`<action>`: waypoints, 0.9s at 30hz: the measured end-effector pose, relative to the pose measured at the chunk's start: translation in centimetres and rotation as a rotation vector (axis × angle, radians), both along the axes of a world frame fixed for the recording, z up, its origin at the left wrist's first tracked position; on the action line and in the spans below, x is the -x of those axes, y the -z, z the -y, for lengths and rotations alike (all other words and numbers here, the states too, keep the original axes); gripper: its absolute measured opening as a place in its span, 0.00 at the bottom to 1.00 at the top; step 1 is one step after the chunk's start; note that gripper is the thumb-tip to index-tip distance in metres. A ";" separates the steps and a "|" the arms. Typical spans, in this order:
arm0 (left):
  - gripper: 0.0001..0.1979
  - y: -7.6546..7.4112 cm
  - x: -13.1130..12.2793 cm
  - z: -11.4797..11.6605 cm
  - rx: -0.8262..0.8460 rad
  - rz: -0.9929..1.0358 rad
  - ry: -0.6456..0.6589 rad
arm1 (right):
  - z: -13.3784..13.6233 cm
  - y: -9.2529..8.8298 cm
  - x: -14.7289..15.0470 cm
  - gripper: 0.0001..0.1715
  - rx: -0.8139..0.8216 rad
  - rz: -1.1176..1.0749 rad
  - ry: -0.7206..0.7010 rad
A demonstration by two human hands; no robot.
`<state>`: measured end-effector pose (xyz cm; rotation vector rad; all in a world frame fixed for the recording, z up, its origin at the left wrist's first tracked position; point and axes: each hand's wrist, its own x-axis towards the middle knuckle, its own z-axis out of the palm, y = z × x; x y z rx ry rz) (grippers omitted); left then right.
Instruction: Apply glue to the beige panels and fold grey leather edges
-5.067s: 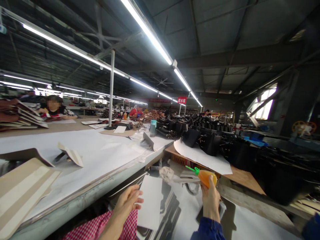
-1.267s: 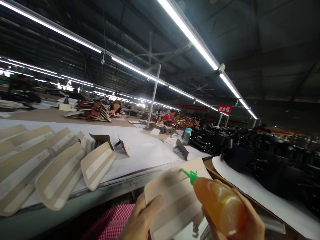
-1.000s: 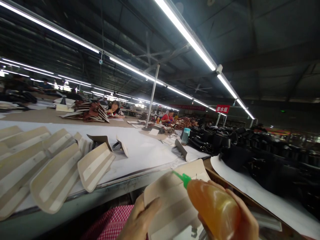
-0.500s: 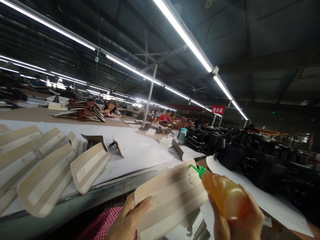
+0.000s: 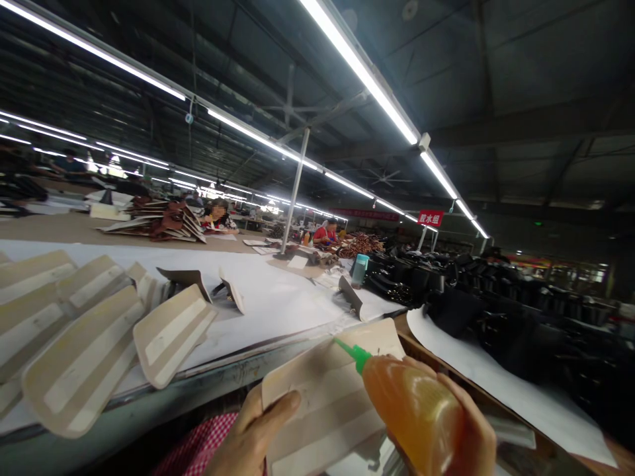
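**Nozzle over the top edge of a hand-held panel**

The left hand (image 5: 253,436) is gripping the panel (image 5: 322,403) at its lower left corner, thumb pressing on the face and the other fingers hidden behind. The right hand (image 5: 461,443) is wrapping closed around the squeeze bottle (image 5: 411,420).

Key relation: the bottle is lying to the right of the panel and slanting up-left across it. Its green nozzle (image 5: 350,349) is pointing at the panel's upper edge near the middle. I cannot tell whether the tip is touching or only just above. The panel's long axis is running from lower left to upper right, so the bottle is crossing it at an angle. The right hand is the nearer one to that edge; the left is steadying from the far corner.

The panel is being held in the air in front of the table edge (image 5: 238,370), above a red checked cloth (image 5: 193,449). It is beige and flat, with rounded corners and paler bands running lengthwise. The bottle is translucent and showing amber liquid.

Surroundings: a row of similar panels (image 5: 169,334) is lying overlapped on the white table to the left. Black bags (image 5: 496,297) are crowding the right side behind a white sheet (image 5: 496,390). A teal cup (image 5: 359,269) is standing between them. Other people (image 5: 325,233) are sitting far down the hall.
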<state>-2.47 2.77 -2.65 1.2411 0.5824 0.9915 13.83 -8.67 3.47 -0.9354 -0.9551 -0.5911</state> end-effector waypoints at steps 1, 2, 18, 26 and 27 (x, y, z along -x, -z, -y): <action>0.21 -0.1 0.1 0.1 -0.003 0.001 -0.012 | 0.0 0.0 -0.5 0.30 -0.009 0.001 0.026; 0.20 -0.2 0.3 0.2 -0.007 -0.005 -0.029 | 0.0 0.0 -1.1 0.31 -0.026 -0.009 0.055; 0.22 1.4 0.5 -0.5 -0.009 0.022 -0.026 | 0.5 -0.8 0.4 0.26 -0.002 -0.079 0.019; 0.20 1.8 0.5 -1.0 0.001 0.018 -0.041 | -0.1 -0.4 0.1 0.28 -0.013 -0.058 0.025; 0.20 1.9 0.6 -1.1 0.002 0.016 -0.041 | -0.2 -0.3 -0.3 0.30 -0.027 -0.073 0.071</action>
